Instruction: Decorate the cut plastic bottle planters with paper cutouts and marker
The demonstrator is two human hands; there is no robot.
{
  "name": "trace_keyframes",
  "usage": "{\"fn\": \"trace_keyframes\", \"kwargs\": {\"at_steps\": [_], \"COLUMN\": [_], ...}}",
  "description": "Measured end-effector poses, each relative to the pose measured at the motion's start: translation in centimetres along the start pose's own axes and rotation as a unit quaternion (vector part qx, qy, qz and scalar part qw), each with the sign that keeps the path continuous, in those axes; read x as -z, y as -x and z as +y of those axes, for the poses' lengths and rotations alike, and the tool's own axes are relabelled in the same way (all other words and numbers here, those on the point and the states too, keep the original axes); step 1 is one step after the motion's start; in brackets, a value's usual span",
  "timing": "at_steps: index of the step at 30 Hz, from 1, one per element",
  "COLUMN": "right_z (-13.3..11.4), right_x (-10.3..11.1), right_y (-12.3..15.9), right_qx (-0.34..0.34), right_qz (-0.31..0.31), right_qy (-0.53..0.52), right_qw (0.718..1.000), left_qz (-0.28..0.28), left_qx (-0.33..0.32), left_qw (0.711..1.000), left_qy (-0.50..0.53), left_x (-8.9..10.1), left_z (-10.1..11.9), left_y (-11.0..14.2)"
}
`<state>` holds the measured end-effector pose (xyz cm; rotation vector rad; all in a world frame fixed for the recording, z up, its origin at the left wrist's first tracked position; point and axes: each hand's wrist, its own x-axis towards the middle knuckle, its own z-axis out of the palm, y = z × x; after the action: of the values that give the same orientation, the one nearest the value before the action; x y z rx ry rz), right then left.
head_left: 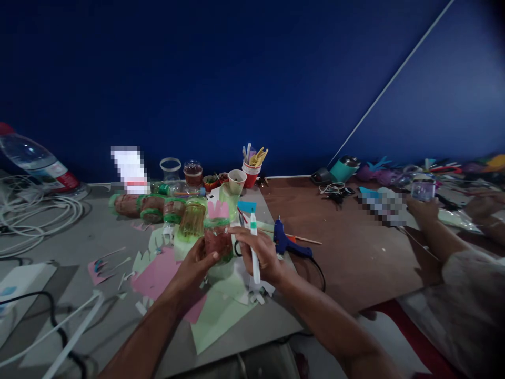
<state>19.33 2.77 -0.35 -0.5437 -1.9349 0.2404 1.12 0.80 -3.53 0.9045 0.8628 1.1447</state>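
Note:
My left hand grips a small clear plastic jar with brown sides and a green band at its rim. The jar stands over the paper-strewn table, and pink paper points show just behind its top. My right hand holds a white pen with a green band, its green-banded end upward. This hand's fingertips reach the jar's right side; whether they pinch a small piece there, I cannot make out. Left of the jar is a brown-and-green bottle part, and several similar pieces form a row farther left.
Pink paper and light green paper lie below with scraps. A blue glue gun rests right of my hand. Red cups hold sticks at the back. White cables coil left. A co-worker's hand holds a jar at right.

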Motion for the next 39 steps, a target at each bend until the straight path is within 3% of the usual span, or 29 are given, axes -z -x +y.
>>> {"fn": "trace_keyframes", "kwargs": {"at_steps": [8,17,23,27,31,36,39], "right_z": [0.3,0.2,0.2,0.0,0.0,-0.1,-0.3], "right_x": [-0.1,-0.3,-0.5,-0.6,-0.8,-0.7,-0.4], "right_y": [-0.1,-0.1,0.1,0.2,0.5,1.1,0.8], "right_qx": [0.053,0.066,0.062,0.032,-0.053,-0.117,-0.102], "right_qz": [-0.025,-0.051,0.018,0.077,0.145,0.116,0.103], "right_qy": [0.057,0.075,0.070,0.045,-0.014,-0.156,-0.127], "right_qw": [0.997,0.994,0.995,0.995,0.988,0.974,0.981], "left_qz": [-0.026,-0.002,-0.004,0.002,0.009,0.006,-0.001], "left_qx": [0.001,-0.010,0.002,-0.001,-0.009,0.004,0.017], "left_qw": [0.999,1.000,1.000,1.000,1.000,1.000,1.000], "left_qy": [0.018,0.001,0.023,0.017,0.016,0.011,0.006], "left_x": [-0.1,0.5,-0.1,-0.1,0.1,-0.2,-0.4], "left_z": [0.2,-0.3,0.2,0.2,-0.1,0.0,0.3], "left_y": [0.1,-0.1,0.1,0.2,0.0,0.3,0.5]}}
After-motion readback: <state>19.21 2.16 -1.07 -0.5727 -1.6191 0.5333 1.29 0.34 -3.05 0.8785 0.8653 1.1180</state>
